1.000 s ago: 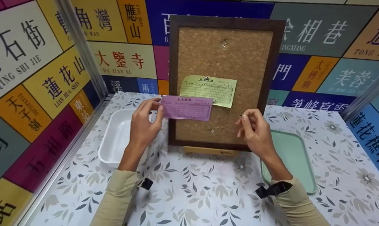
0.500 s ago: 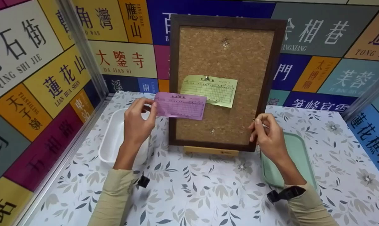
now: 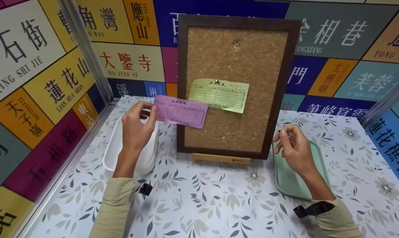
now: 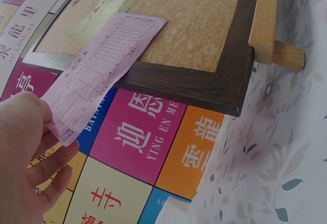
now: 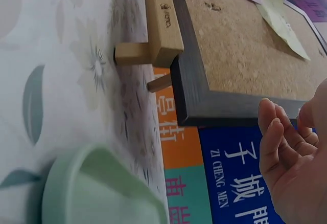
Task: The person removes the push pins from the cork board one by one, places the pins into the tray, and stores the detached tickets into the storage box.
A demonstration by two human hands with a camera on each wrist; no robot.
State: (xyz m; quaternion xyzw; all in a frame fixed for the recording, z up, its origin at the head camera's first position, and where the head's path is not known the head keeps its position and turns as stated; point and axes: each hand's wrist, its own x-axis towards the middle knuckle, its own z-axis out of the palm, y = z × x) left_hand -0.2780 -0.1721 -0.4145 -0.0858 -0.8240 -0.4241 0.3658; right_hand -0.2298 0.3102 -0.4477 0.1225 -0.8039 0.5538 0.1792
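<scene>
Nearest, on the floral table [image 3: 212,205]: green tray [image 3: 290,181] at R, nothing seen in the part that shows; white tub [image 3: 120,155] at L, insides mostly hidden behind the L wrist, contents can't tell. R hand [image 3: 293,150] hovers over the tray's far end, fingers curled, thumb and forefinger pinched on a small dark pin [image 3: 284,133], too small to make out more. L hand [image 3: 136,127] is above the tub, thumb and fingers pinching the L end of a pink slip [image 3: 181,111]: thin paper, printed grid w/ lines of text, slightly tilted, R end lower. Slip sticks out rightward from the fingers, its R end overlapping the L frame of the cork board [image 3: 234,89]; touching the cork or just in front, can't tell. Further back, board stands upright on a wooden easel [image 3: 220,158]; a yellow-green slip [image 3: 219,95] is pinned mid-board, just R of and above the pink one. Behind: wall of coloured street-name signs [image 3: 50,66].
</scene>
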